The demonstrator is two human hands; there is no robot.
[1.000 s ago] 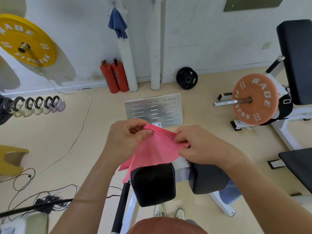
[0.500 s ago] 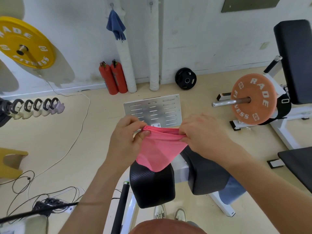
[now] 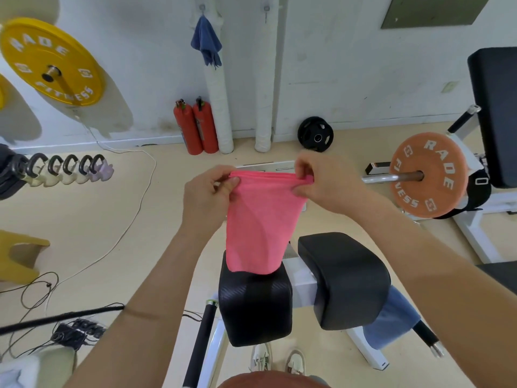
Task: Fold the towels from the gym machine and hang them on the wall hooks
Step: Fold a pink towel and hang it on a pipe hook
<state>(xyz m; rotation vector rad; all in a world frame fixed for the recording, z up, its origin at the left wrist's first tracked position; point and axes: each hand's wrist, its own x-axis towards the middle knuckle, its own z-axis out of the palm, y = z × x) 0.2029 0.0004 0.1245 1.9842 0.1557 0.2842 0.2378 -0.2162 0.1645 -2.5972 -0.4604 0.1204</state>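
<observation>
Left hand [image 3: 208, 196] and right hand [image 3: 326, 179] pinch pink towel [image 3: 257, 219] top corners, raised level; orange plate [image 3: 428, 175] reads "RADE FITNESS".

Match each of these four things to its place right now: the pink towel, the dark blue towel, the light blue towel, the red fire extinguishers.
Things
1. pink towel
2. dark blue towel
3. light blue towel
4. red fire extinguishers

Places
A. standing on the floor
B. hanging from a wall hook
C. pinched between the left hand and the right hand
D. draped on the gym machine

Pairs: 1-C, 2-B, 3-D, 4-A
</observation>
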